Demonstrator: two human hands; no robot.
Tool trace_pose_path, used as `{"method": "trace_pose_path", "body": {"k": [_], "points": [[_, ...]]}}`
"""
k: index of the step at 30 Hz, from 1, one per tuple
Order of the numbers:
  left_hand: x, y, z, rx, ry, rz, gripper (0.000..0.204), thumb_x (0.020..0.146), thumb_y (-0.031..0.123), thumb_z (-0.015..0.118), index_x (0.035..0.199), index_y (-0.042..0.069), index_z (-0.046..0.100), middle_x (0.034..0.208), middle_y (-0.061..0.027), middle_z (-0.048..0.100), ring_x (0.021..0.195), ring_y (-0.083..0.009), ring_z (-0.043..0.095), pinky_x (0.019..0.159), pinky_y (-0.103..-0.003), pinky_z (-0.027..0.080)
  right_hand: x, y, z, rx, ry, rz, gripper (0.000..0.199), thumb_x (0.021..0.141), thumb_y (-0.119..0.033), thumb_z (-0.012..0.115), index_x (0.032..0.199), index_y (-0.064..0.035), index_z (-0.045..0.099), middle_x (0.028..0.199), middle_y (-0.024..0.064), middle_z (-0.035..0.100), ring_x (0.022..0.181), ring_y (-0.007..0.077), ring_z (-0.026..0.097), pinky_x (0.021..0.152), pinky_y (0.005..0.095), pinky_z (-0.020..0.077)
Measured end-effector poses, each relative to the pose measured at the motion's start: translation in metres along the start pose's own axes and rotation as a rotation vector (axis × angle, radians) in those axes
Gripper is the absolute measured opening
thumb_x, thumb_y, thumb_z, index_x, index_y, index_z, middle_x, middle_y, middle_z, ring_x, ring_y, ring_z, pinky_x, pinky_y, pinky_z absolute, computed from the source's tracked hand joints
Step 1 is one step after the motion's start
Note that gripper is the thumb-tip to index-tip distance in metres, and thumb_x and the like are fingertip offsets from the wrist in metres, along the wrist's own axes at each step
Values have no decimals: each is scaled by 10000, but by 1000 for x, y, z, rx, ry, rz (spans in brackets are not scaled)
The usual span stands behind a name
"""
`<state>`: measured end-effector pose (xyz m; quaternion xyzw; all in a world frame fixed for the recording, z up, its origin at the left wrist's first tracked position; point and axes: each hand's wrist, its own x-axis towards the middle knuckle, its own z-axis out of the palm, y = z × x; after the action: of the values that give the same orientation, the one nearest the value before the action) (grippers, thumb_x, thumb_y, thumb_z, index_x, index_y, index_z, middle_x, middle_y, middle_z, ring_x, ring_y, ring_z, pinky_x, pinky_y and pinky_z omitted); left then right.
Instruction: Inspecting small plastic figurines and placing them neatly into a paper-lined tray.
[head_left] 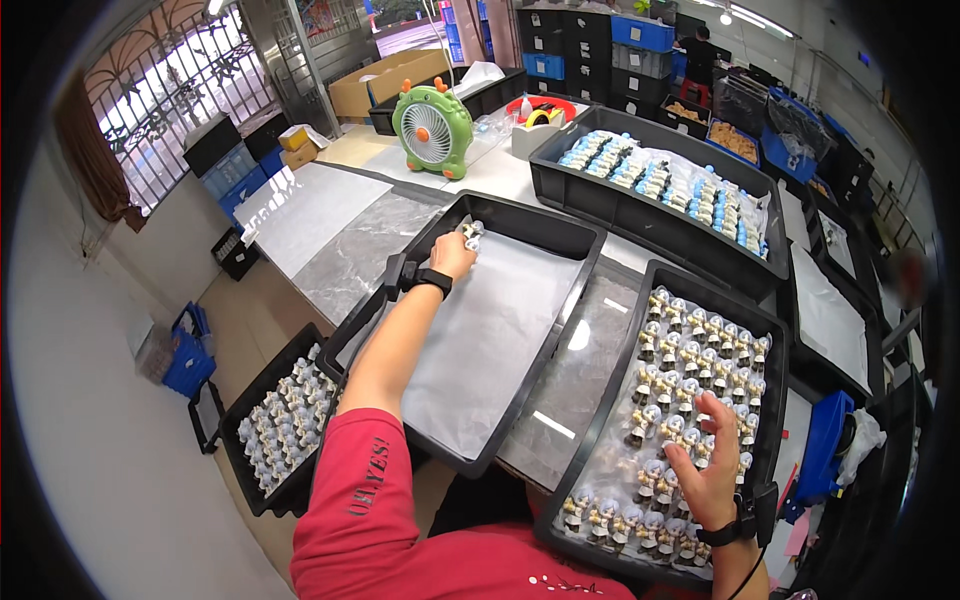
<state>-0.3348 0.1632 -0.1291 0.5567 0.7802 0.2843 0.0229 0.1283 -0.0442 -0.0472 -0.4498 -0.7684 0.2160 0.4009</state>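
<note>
Figurine held at far corner of lined tray as second hand is poised over a filled one

A small figurine (pixel 472 232) is gripped by the left hand (pixel 453 256), whose fingers are closed about it; how firmly it is pinched cannot be told, since the fingertips are partly hidden. The figurine is located at the far left corner of the middle tray (pixel 550 337), which is black and is lined with a white sheet (pixel 490 330).

The right hand (pixel 708 465) is held above the right tray (pixel 603 400), with the thumb and fingers parted and nothing seen to be grasped; whether any figurine below is touched cannot be told. That tray, also black, is filled with rows of figurines (pixel 650 382) in pale grey, white and gold, between which patches of white lining are exposed. A dark band (pixel 433 280) is worn on the left wrist, and another on the right.

More pale figurines are contained in a lower tray (pixel 290 503) at the left, beside the tabletop (pixel 340 240), which is marbled in grey. Beyond the right tray, blue and white pieces are arranged in lines in a deep black tray (pixel 620 215). A green fan (pixel 433 130) with a white grille is stood behind the middle tray, and an open cardboard box (pixel 385 85) is placed farther back. Stacked bins in black and blue are seen at the far side of the room.
</note>
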Motion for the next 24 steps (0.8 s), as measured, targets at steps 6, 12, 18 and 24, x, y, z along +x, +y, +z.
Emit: {"method": "trace_pose_path", "body": {"k": [6, 12, 18, 24], "points": [[8, -15, 26, 137, 40, -65, 221, 715, 153, 656, 898, 29, 662, 992, -211, 566, 915, -365, 591, 814, -419, 477, 3, 2, 4, 1, -25, 18, 599, 681, -46, 697, 1230, -25, 458, 1170, 142, 513, 1036, 257, 520, 835, 340, 417], [-24, 43, 12, 304, 286, 252, 282, 702, 160, 707, 952, 53, 634, 1046, -147, 494, 940, -333, 522, 794, -413, 471, 0, 2, 6, 1, 6, 20, 473, 700, -47, 684, 1147, -22, 531, 1115, 142, 544, 993, 258, 537, 818, 332, 425], [-100, 174, -28, 330, 57, 1092, 153, 696, 144, 621, 840, 94, 605, 843, -61, 531, 854, -243, 512, 701, -355, 402, 23, -23, -6, 199, -351, 64, 240, 754, -41, 654, 988, -3, 615, 993, 150, 603, 908, 247, 589, 805, 312, 446], [-188, 236, 22, -421, 51, 1390, 89, 722, 123, 604, 806, 104, 626, 779, -16, 569, 805, -176, 540, 776, -350, 401, 99, -73, 8, 289, -293, -275, 485, 829, -195, 649, 1250, -34, 471, 1082, 155, 574, 844, 196, 617, 760, 295, 483]]}}
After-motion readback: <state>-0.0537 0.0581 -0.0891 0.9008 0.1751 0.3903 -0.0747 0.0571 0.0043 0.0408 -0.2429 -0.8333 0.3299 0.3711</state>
